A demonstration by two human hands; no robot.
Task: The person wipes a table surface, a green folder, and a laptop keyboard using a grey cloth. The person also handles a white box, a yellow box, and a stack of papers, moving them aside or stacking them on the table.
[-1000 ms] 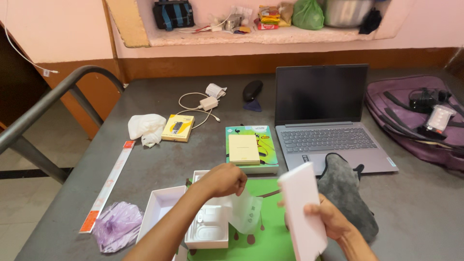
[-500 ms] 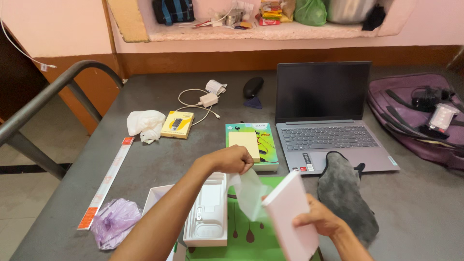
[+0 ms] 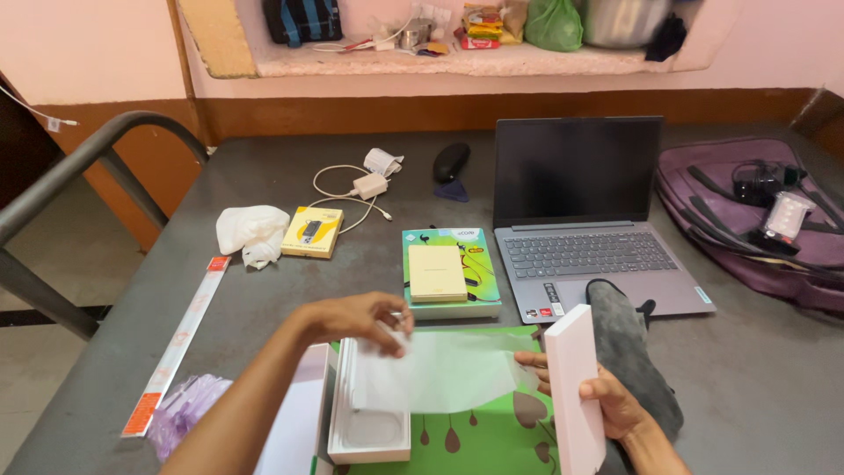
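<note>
Translucent white sheet, thin and cloudy, stretched flat between both hands above the counter's near edge, long axis running left to right. Below it, near the same edge, white box tray, shallow, moulded recesses showing nothing inside. Pale pink box lid standing on end, long axis upright. Right hand wrapped around that lid, fingers also touching the sheet's right end. Left hand pinching shut on the sheet's upper left corner.
</note>
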